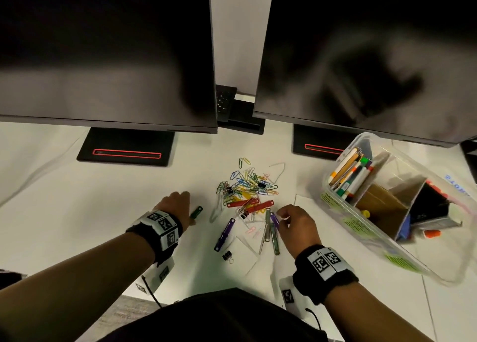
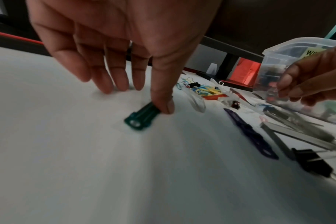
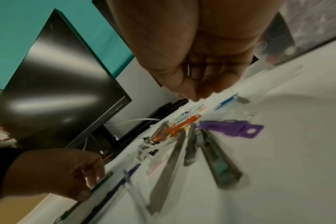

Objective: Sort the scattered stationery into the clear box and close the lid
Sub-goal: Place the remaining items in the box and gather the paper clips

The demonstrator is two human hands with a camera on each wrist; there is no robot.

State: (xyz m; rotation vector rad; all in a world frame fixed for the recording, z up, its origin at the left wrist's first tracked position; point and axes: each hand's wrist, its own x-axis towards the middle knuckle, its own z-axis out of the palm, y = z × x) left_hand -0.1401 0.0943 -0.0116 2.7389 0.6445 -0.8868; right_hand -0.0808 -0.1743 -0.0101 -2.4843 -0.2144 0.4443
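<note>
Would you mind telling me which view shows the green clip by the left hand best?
The left wrist view: the green clip lies close and unobstructed, a fingertip of the left hand on one end. The head view shows it small beside that hand; the right wrist view shows only a blurred edge-on strip.

Perhaps "Wo" on box label (image 2: 311,53)

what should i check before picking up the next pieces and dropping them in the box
1. Left hand touches the green fastener: ok, one fingertip rests on it, not yet gripped.
2. Right hand pinch: cannot tell, fingers curled, contents unclear.
3. Clear box open: ok, no lid on it.
4. Free compartment: ok, the cardboard-lined middle section looks roomy.
5. Table sorted: not ok, the paper clips lie scattered.
</note>
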